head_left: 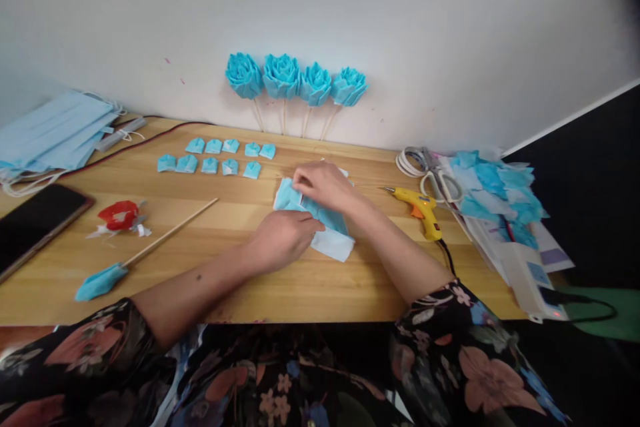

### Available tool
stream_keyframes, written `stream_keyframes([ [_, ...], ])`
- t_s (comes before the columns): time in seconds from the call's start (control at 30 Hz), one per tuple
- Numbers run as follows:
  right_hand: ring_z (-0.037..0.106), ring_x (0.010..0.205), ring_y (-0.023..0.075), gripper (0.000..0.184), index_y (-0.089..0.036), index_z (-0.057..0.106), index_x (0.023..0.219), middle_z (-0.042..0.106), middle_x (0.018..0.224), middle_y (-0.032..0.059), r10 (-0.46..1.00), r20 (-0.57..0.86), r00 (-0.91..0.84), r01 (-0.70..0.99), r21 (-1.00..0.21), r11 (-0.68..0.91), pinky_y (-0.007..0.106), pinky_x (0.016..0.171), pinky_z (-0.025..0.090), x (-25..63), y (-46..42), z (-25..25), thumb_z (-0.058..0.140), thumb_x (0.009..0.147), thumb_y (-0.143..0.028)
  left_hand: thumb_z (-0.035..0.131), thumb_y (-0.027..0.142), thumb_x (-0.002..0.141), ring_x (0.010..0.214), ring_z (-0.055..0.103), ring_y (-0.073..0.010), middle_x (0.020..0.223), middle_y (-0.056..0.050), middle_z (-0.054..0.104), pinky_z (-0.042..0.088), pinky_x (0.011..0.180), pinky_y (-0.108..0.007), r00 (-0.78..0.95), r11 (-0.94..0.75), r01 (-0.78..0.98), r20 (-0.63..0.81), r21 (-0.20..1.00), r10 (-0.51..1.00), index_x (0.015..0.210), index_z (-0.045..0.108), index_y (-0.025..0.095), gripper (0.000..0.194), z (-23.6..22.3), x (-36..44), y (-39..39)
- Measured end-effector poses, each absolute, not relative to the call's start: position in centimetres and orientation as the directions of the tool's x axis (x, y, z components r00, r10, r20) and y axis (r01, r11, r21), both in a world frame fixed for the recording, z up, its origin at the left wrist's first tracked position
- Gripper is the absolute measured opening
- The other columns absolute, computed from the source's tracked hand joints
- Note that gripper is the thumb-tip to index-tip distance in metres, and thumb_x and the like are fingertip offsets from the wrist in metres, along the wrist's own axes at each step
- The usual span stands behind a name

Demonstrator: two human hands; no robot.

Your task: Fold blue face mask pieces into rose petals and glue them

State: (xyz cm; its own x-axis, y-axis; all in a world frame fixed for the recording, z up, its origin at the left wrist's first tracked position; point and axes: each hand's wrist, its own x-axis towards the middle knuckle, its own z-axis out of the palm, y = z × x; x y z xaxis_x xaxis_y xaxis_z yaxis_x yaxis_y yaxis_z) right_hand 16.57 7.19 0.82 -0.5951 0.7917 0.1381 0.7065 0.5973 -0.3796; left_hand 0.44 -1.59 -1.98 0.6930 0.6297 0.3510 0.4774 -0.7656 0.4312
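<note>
A piece of blue and white mask fabric (333,245) lies on the wooden table in front of me, partly covered by my hands. My left hand (285,237) rests low over it, fingers pressed together on the fabric near its middle. Just above, my right hand (325,183) bends over the fabric's upper part with curled fingers and thumb close together; what is between them is hidden. Several small folded blue petals (210,165) lie in two rows to the left. Near my left forearm is a wooden stick (173,230) with a blue bud (101,281) on its end.
Blue fabric roses (281,75) on sticks lean against the wall. A yellow glue gun (423,210), scissors (443,185), a tape roll (411,161), blue scraps (493,177) and a white power strip (530,277) are right. Masks (60,127), a phone (43,223) and a red wrapper (120,215) are left.
</note>
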Motion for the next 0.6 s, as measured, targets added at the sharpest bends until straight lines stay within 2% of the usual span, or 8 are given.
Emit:
stream_keyframes([
  [0.17,0.064,0.074,0.0170,0.007,-0.022,0.066,0.084,0.073,0.081,-0.0001,0.908,0.333,-0.255,0.652,-0.633,0.416,0.030,0.070,0.044,19.3,7.8,3.4,0.063,0.085,-0.028,0.043,0.013,0.093,0.086,0.071,-0.0213,0.095,-0.007,0.076,0.053,0.072,-0.032,0.681,-0.733,0.478,0.322,0.484,0.657,0.105,0.072,0.020,0.032,-2.4,0.5,-1.5],
  [0.27,0.064,0.073,0.0172,0.011,-0.023,0.065,0.094,0.072,0.079,-0.0017,0.924,0.366,-0.112,0.623,-0.698,0.352,0.031,0.072,0.046,20.7,8.3,3.3,0.065,0.084,-0.028,0.044,0.013,0.093,0.088,0.071,-0.0212,0.097,-0.007,0.076,0.053,0.075,-0.033,0.641,-0.717,0.437,0.372,0.543,0.672,0.103,0.072,0.019,0.030,-2.3,0.5,-1.4],
  [0.33,0.065,0.077,0.0193,0.010,-0.023,0.066,0.095,0.073,0.080,0.0001,0.930,0.355,-0.098,0.709,-0.630,0.315,0.034,0.075,0.046,21.5,8.4,2.6,0.063,0.087,-0.028,0.045,0.011,0.092,0.087,0.070,-0.0197,0.097,-0.007,0.075,0.054,0.076,-0.032,0.565,-0.696,0.392,0.440,0.602,0.698,0.101,0.072,0.019,0.029,-2.1,0.4,-1.2],
  [0.37,0.066,0.082,0.0219,0.008,-0.022,0.066,0.092,0.074,0.083,0.0030,0.932,0.340,-0.124,0.782,-0.545,0.302,0.036,0.079,0.046,21.8,8.3,2.1,0.061,0.089,-0.028,0.046,0.010,0.091,0.086,0.070,-0.0188,0.096,-0.007,0.075,0.053,0.075,-0.031,0.515,-0.682,0.369,0.471,0.631,0.716,0.099,0.072,0.018,0.029,-2.0,0.4,-1.1],
  [0.43,0.064,0.098,0.0293,0.015,-0.020,0.068,0.088,0.075,0.100,0.0110,0.930,0.310,-0.200,0.900,-0.317,0.299,0.045,0.089,0.043,22.4,8.0,1.5,0.057,0.093,-0.028,0.047,0.009,0.090,0.084,0.069,-0.0178,0.092,-0.007,0.074,0.053,0.074,-0.030,0.420,-0.652,0.335,0.511,0.681,0.750,0.097,0.072,0.017,0.028,-1.7,0.3,-0.8],
  [0.5,0.058,0.114,0.0354,0.020,-0.019,0.070,0.098,0.069,0.124,0.0160,0.913,0.309,-0.266,0.933,-0.154,0.324,0.051,0.096,0.038,22.9,7.4,1.2,0.052,0.095,-0.027,0.047,0.010,0.090,0.082,0.068,-0.0174,0.088,-0.007,0.074,0.053,0.073,-0.030,0.357,-0.622,0.325,0.517,0.712,0.778,0.095,0.072,0.017,0.027,-1.5,0.1,-0.5],
  [0.53,0.055,0.118,0.0364,0.023,-0.019,0.069,0.108,0.065,0.133,0.0161,0.902,0.326,-0.282,0.932,-0.131,0.339,0.052,0.098,0.036,23.0,7.1,1.2,0.051,0.095,-0.026,0.047,0.011,0.090,0.081,0.068,-0.0174,0.087,-0.007,0.074,0.052,0.072,-0.030,0.344,-0.610,0.325,0.510,0.723,0.788,0.094,0.073,0.017,0.026,-1.4,0.1,-0.4],
  [0.6,0.054,0.120,0.0349,0.033,-0.020,0.062,0.125,0.062,0.136,0.0146,0.882,0.372,-0.288,0.913,-0.170,0.370,0.051,0.099,0.037,23.3,6.7,1.3,0.052,0.093,-0.023,0.048,0.012,0.090,0.079,0.068,-0.0172,0.085,-0.006,0.074,0.052,0.071,-0.030,0.345,-0.592,0.326,0.491,0.737,0.800,0.093,0.073,0.018,0.026,-1.5,0.0,-0.2],
])
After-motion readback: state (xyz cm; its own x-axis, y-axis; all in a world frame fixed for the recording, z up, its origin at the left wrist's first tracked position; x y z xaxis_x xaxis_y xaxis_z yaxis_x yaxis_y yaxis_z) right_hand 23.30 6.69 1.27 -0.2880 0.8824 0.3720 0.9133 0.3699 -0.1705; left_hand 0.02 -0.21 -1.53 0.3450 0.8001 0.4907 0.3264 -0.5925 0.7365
